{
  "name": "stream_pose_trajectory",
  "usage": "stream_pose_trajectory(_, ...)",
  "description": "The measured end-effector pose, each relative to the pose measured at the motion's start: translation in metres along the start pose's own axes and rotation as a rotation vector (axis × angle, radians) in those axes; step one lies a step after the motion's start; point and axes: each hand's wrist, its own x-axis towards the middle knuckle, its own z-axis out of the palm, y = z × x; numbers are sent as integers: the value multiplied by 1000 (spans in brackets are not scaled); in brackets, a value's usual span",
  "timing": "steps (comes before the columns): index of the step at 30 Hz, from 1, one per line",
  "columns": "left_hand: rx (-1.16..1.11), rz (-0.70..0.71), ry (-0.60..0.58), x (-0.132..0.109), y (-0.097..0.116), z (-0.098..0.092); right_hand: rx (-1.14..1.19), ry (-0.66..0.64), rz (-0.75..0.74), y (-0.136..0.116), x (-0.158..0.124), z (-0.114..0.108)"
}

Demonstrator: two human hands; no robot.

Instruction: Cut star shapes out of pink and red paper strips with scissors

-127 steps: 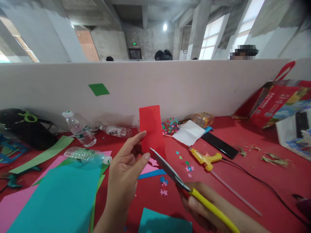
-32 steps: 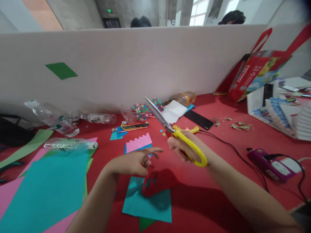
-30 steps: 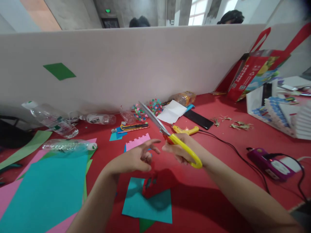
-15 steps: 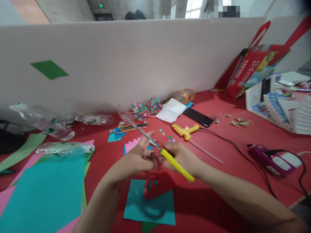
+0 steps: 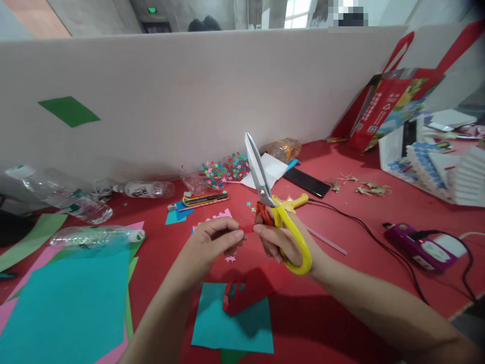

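Scissors (image 5: 291,237) with yellow handles hang from my right hand (image 5: 278,237), their nearly closed blades pointing up and away. A small red piece (image 5: 248,229) stretches between the pinched fingertips of my left hand (image 5: 217,237) and those of my right hand; against the red table its outline is hard to make out. Below the hands, a folded red paper piece (image 5: 248,296) with cut-out slots rests on a teal square sheet (image 5: 231,331). Small pink shapes (image 5: 230,259) lie just below my left hand.
Teal sheets (image 5: 68,298) and plastic bottles (image 5: 94,236) are on the left. Behind the hands are a cutter (image 5: 204,198), star confetti (image 5: 227,169), a phone (image 5: 306,182) and a yellow glue gun (image 5: 295,202). A cable runs right to a purple power block (image 5: 420,247).
The scissors have swung from pointing left to pointing up. Both hands have turned, so the small red piece between their fingertips now shows. The view has shifted slightly.
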Motion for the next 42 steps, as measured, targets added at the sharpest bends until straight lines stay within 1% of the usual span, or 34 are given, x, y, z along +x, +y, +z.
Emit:
stream_pose_trajectory(2,-79,51,116,-4,6,0,-32,-70,-21,1,-2,-6)
stream_pose_trajectory(4,-165,115,274,-10,12,-2,-138,-172,-13,-2,-6,-13)
stream_pose_trajectory(6,-222,187,419,-15,17,-7,-236,-312,22,-6,-10,-17)
stream_pose_trajectory(7,-241,223,481,-17,19,-10,-265,-345,25,-9,-12,-18)
stream_pose_trajectory(9,-274,284,585,-19,19,-17,-304,-423,43,-14,-15,-18)
stream_pose_trajectory(11,-298,320,653,-20,18,-21,-305,-457,24,-17,-17,-15)
stream_pose_trajectory(13,-303,324,660,-19,15,-23,-331,-474,43,-20,-18,-11)
stream_pose_trajectory(17,-276,318,594,-18,12,-16,-305,-482,96,-23,-18,-6)
stream_pose_trajectory(21,-237,340,549,-18,13,-9,-259,-505,135,-25,-20,-6)
stream_pose_trajectory(27,-161,296,556,-19,14,-11,-288,-513,139,-25,-22,-6)
stream_pose_trajectory(30,-135,309,549,-20,13,-11,-305,-485,133,-24,-23,-5)
stream_pose_trajectory(36,-167,312,514,-21,14,-11,-358,-438,84,-24,-24,-3)
stream_pose_trajectory(40,-149,305,488,-21,16,-12,-399,-482,34,-26,-22,-5)
stream_pose_trajectory(42,-131,293,484,-21,17,-13,-404,-488,38,-26,-20,-6)
